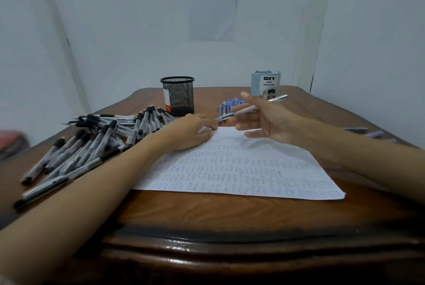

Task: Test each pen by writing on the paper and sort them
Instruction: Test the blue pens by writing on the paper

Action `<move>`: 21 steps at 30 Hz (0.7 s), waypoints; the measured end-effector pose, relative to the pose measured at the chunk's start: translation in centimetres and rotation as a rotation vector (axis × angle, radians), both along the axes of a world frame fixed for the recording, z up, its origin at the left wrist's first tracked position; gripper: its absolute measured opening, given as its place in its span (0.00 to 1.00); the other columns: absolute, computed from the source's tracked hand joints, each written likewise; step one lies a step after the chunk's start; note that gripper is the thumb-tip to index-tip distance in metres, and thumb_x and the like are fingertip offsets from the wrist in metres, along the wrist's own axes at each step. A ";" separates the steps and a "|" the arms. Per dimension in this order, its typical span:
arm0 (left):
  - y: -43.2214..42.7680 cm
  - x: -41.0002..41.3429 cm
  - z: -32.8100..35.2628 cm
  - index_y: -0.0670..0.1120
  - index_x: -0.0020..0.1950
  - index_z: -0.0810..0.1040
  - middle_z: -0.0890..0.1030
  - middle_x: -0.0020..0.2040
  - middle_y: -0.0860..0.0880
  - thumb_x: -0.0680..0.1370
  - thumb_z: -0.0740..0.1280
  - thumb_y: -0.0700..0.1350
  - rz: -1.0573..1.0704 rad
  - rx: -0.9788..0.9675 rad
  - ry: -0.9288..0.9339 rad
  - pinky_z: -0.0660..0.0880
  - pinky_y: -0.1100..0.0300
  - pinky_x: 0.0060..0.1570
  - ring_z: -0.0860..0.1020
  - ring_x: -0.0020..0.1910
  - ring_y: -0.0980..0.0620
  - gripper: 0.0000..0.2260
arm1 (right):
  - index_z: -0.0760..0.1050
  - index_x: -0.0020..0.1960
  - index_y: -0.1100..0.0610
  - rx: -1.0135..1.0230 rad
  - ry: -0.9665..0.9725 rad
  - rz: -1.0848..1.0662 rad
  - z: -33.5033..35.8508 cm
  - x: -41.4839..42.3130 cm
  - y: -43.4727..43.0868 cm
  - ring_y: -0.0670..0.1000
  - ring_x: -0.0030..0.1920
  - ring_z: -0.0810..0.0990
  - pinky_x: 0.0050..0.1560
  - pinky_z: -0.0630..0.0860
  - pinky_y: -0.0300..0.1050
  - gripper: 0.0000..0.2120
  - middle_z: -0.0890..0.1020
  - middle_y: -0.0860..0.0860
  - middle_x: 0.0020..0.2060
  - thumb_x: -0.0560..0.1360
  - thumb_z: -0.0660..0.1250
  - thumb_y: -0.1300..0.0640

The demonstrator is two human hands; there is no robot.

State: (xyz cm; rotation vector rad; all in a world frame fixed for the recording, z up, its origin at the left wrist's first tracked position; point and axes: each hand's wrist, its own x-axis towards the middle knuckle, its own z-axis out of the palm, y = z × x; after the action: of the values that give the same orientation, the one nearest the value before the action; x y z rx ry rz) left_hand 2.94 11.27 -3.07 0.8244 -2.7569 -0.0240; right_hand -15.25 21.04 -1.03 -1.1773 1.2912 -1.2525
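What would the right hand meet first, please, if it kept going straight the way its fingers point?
Probably the left hand: the right hand points leftward, and the tip of its pen is close to those fingers. Depth is unclear.

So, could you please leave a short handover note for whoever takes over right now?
Left hand rests on the far corner of the paper, gripping a pale piece, likely a cap.
Right hand holds a pale pen above the paper.
Black pens piled left, blue pens behind the hands; mesh cup and organizer at the back.
Paper carries many test marks; the held pen is not yet sorted.
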 end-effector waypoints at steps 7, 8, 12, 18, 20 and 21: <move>-1.1 0.2 -0.1 0.45 0.56 0.77 0.78 0.52 0.49 0.80 0.61 0.46 -0.029 -0.005 0.033 0.72 0.54 0.52 0.76 0.51 0.50 0.09 | 0.76 0.40 0.58 -0.138 0.109 0.038 -2.0 2.0 -0.5 0.47 0.25 0.76 0.21 0.70 0.35 0.12 0.79 0.51 0.27 0.76 0.65 0.50; -1.2 0.2 -0.1 0.45 0.57 0.77 0.78 0.53 0.49 0.79 0.61 0.46 -0.036 -0.005 0.040 0.72 0.54 0.52 0.76 0.51 0.50 0.10 | 0.76 0.38 0.58 -0.148 0.125 0.048 -1.9 2.0 -0.4 0.47 0.25 0.77 0.21 0.71 0.35 0.12 0.79 0.51 0.28 0.75 0.66 0.51; -1.2 0.1 -0.3 0.45 0.55 0.77 0.75 0.46 0.52 0.80 0.60 0.45 -0.063 0.006 0.065 0.67 0.61 0.42 0.72 0.43 0.54 0.08 | 0.69 0.25 0.58 -0.222 0.288 -0.044 -2.2 2.2 -0.3 0.44 0.18 0.67 0.18 0.64 0.33 0.20 0.73 0.50 0.20 0.69 0.73 0.52; -1.1 -0.2 -0.4 0.56 0.39 0.65 0.66 0.37 0.62 0.80 0.60 0.45 -0.055 0.012 0.090 0.61 0.71 0.34 0.67 0.35 0.63 0.12 | 0.65 0.27 0.59 -0.272 0.385 0.002 -2.4 2.2 -0.3 0.41 0.19 0.69 0.22 0.67 0.31 0.21 0.73 0.48 0.19 0.70 0.72 0.53; -1.1 -0.2 -0.4 0.52 0.44 0.70 0.68 0.39 0.60 0.80 0.60 0.45 -0.056 0.017 0.081 0.62 0.68 0.36 0.69 0.38 0.60 0.06 | 0.65 0.27 0.59 -0.284 0.404 0.028 -2.5 2.2 -0.4 0.41 0.19 0.70 0.23 0.68 0.31 0.21 0.73 0.49 0.20 0.71 0.71 0.54; -1.1 -0.1 -0.4 0.49 0.46 0.72 0.71 0.41 0.58 0.80 0.61 0.45 -0.058 0.019 0.071 0.66 0.66 0.39 0.71 0.41 0.57 0.03 | 0.65 0.27 0.59 -0.293 0.414 0.044 -2.5 2.2 -0.4 0.41 0.20 0.70 0.23 0.68 0.31 0.21 0.74 0.49 0.20 0.71 0.71 0.55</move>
State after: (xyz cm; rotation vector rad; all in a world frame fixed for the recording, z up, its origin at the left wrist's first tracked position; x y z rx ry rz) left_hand 2.84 10.16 -3.46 0.7337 -2.7174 -0.0889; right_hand -13.05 20.64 -3.57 -1.7354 1.3951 -1.2344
